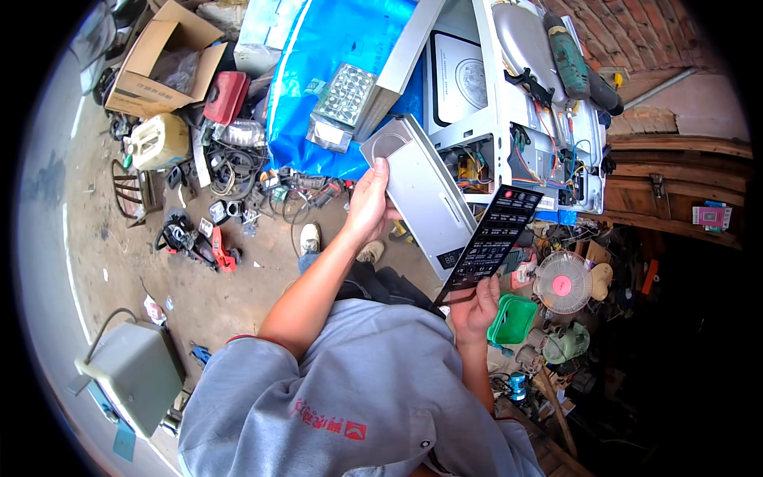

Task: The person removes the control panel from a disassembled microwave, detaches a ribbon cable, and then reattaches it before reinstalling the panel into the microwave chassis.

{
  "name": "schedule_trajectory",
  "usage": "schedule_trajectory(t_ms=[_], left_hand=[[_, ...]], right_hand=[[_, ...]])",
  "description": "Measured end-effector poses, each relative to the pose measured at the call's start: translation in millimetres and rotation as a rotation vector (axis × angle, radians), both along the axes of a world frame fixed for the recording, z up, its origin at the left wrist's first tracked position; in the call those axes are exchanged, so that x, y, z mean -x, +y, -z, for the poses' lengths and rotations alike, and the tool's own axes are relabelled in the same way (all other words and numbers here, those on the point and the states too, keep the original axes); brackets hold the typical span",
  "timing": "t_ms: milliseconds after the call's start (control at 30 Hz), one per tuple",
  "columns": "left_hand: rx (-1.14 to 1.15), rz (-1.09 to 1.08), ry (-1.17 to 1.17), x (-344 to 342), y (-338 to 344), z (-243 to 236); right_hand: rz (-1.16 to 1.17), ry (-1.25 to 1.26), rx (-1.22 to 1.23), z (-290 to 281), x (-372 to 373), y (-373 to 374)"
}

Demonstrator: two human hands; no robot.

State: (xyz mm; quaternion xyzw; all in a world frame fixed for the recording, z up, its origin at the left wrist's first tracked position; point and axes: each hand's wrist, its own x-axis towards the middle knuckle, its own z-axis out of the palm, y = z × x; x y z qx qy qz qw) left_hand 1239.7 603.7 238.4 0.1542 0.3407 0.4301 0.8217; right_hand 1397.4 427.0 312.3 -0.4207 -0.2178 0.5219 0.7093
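Note:
My left hand [369, 205] is closed on the edge of a long silver panel [423, 191], its thumb on the front face. This panel has a round-cornered window outline at its far end and a small dark display at its near end. In my right hand [475, 310] is a thin black control panel [494, 238] with rows of printed keys and a red mark, gripped at its lower end. The two panels meet or overlap near the display. Just beyond them stands an opened microwave oven [491, 95], its wiring [548, 155] exposed.
A green power tool [566, 60] lies on the appliance. Blue sheeting [314, 87] carries a tray-like package [348, 94]. To the left are a cardboard box [159, 60], a yellow jug [160, 141] and tangled cables. A fan [563, 282] and a green basket [513, 319] sit at right.

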Motion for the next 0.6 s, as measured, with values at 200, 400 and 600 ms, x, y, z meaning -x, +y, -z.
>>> schedule_trajectory(t_ms=[200,400,600], left_hand=[[0.027,0.050,-0.034,4.3,-14.3,-15.4],[0.068,0.042,-0.190,1.6,-19.5,-5.7],[0.040,0.047,-0.280,3.2,-21.7,2.0]], right_hand=[[-0.034,-0.843,0.197,-56.2,-26.5,3.2],[-0.111,-1.349,0.294,-66.9,-8.8,32.8],[-0.132,-1.660,0.271,-67.8,6.4,53.0]])
